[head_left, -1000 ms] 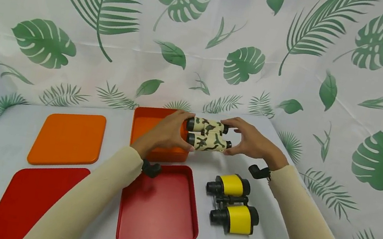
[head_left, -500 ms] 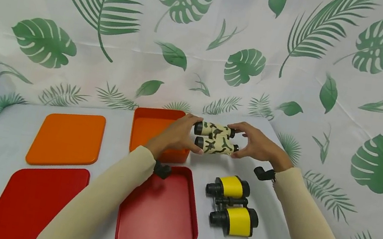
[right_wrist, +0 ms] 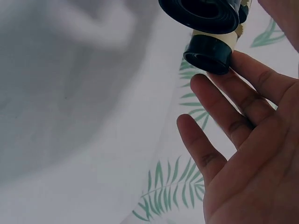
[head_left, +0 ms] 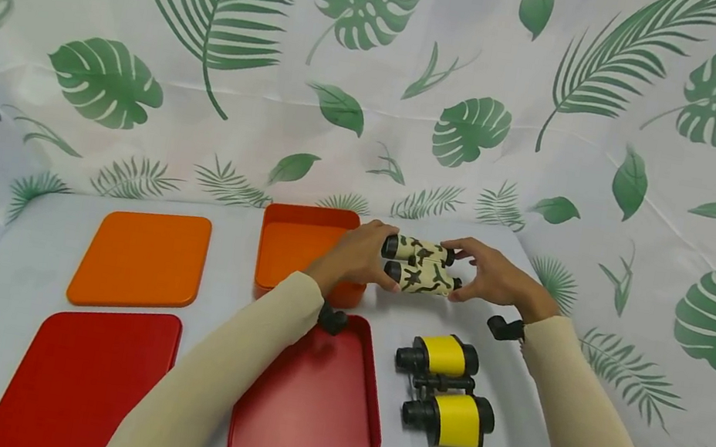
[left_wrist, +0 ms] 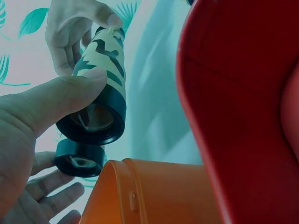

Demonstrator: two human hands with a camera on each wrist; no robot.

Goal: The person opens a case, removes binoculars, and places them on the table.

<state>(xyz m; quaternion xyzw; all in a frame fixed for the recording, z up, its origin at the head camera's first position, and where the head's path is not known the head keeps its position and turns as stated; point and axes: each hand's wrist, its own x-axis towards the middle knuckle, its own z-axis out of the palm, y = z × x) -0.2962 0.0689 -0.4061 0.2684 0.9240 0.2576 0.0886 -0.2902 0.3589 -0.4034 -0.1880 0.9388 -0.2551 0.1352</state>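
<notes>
Both hands hold a pair of camouflage-print binoculars [head_left: 423, 277] over the back of the table, just right of the orange box. The left hand [head_left: 360, 255] grips the wider black lens ends; in the left wrist view its thumb [left_wrist: 88, 84] lies on the nearer barrel. At the narrower eyepiece end, the right hand [head_left: 493, 278] grips the other side, thumb low and fingers at the top. In the right wrist view, fingertips of the right hand [right_wrist: 243, 126] touch a black eyepiece [right_wrist: 208, 53], while its lower fingers are spread off it.
Left of the binoculars stands an open orange box [head_left: 298, 245], with an open red box [head_left: 310, 411] in front. Black-and-yellow binoculars [head_left: 456, 420] lie right of the red box. An orange lid [head_left: 144, 260] and a red lid [head_left: 90, 361] lie at left.
Both hands have carried the camouflage binoculars to the right, away from the orange box, and slightly nearer. The head view has shifted a little. The boxes, lids and yellow binoculars stay put.
</notes>
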